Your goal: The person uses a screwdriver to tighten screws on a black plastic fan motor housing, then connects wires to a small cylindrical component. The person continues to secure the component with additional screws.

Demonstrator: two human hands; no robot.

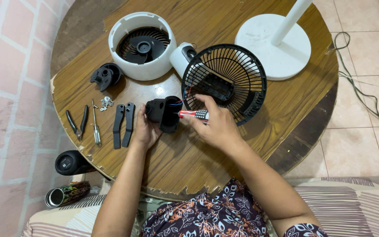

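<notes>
My left hand [144, 131] grips a black plastic motor housing [163, 113] at the middle of a round wooden table [198, 153]. Thin coloured wires run from the housing toward a black fan grille [227, 81] lying just behind it. My right hand [214, 125] holds a screwdriver with a red and black handle [193, 114], its tip pointing into the housing's open side.
A white round fan shell [141, 44] with a black hub sits at the back. A white stand base [275, 46] is at the back right. On the left lie pliers [76, 123], a small screwdriver [96, 128], two black strips [123, 124], loose screws [106, 102] and a black cap [105, 76].
</notes>
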